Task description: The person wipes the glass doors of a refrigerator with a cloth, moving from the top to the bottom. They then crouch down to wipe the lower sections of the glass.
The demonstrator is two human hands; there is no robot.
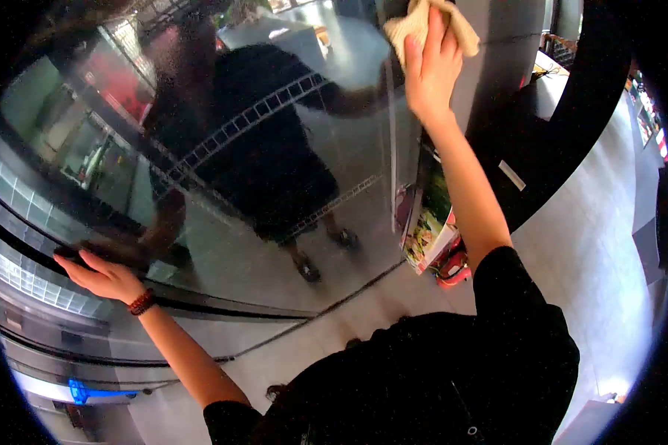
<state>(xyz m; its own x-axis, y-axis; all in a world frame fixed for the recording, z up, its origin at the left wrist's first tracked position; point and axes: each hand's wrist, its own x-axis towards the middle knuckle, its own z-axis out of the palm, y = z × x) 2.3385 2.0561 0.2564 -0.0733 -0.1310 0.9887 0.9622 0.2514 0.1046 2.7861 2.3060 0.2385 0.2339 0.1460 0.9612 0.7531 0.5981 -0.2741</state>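
A large dark glass panel (349,259) fills the view before me and mirrors a person's body and the room. My right hand (434,74) presses a beige cloth (464,33) against the panel's upper right edge, fingers spread over the folded fabric. Low on the left, my left hand (100,276) lies against the dark frame (215,305) at the panel's edge with its fingers stretched out. It holds nothing that I can see. A beaded bracelet (142,302) circles the left wrist.
Colourful printed packaging (430,230) and a red object (453,268) stand on the floor right of the panel. A black curved surface (549,159) carries a small white strip (511,176). Something bright blue (89,391) shows at lower left, above the pale floor (586,259).
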